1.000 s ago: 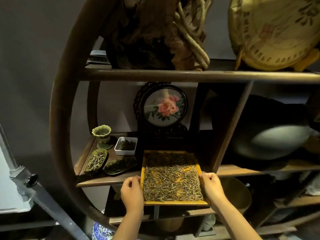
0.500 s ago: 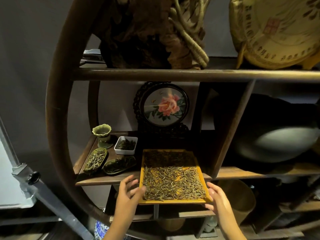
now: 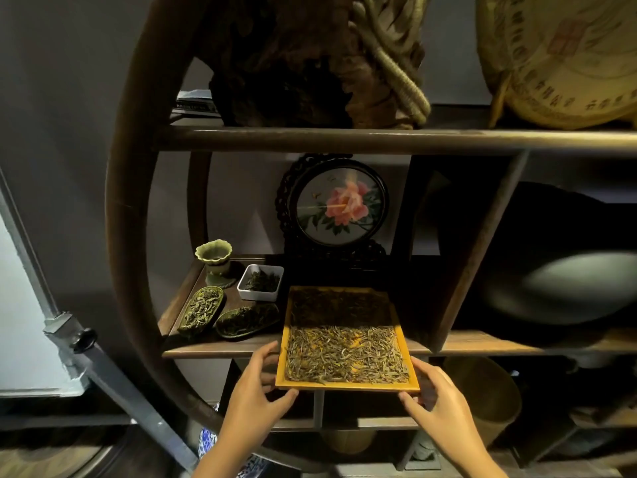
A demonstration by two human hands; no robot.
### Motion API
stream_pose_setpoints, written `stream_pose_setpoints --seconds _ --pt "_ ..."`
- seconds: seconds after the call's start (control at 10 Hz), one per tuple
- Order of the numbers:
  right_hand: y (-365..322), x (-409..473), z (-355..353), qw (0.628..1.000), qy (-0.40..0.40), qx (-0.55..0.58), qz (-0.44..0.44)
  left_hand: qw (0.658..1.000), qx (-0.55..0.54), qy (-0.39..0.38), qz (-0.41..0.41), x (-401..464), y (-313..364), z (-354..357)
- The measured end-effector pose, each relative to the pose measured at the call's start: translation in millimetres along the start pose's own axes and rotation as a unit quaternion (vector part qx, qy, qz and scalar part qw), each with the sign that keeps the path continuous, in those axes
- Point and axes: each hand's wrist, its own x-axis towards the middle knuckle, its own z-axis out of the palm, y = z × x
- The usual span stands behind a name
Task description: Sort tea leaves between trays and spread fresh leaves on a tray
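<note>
An orange rectangular tray covered with dry pale-green tea leaves rests on the wooden shelf, its front end overhanging the shelf edge. My left hand cups the tray's front left corner with fingers spread, thumb at the front rim. At the front right corner, my right hand touches the tray with relaxed fingers, its thumb under the rim. The tray's far half lies in shadow.
Left of the tray stand a white square dish, two leaf-shaped dishes of tea and a green cup. A round peony screen stands behind. The shelf's slanted divider is right of the tray; a wooden bucket sits below.
My hands let go of the tray's sides, opened, and dropped to its front corners. The tray stays on the shelf.
</note>
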Motion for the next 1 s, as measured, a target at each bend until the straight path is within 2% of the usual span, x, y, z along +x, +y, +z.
stream_pose_setpoints --seconds 0.4,0.8,1.0 --pt "-11.1 27.3 14.4 0.997 0.074 -0.032 -0.004 0.993 0.105 0.056 -0.018 28.9 6.6 16.4" --pt "-9.1 33.0 16.3 0.994 0.079 -0.057 0.04 0.988 0.144 0.051 -0.025 32.5 9.7 14.8" --pt "-28.4 4.6 16.2 0.984 0.15 -0.101 0.013 0.986 0.15 0.061 -0.034 13.1 24.7 0.9"
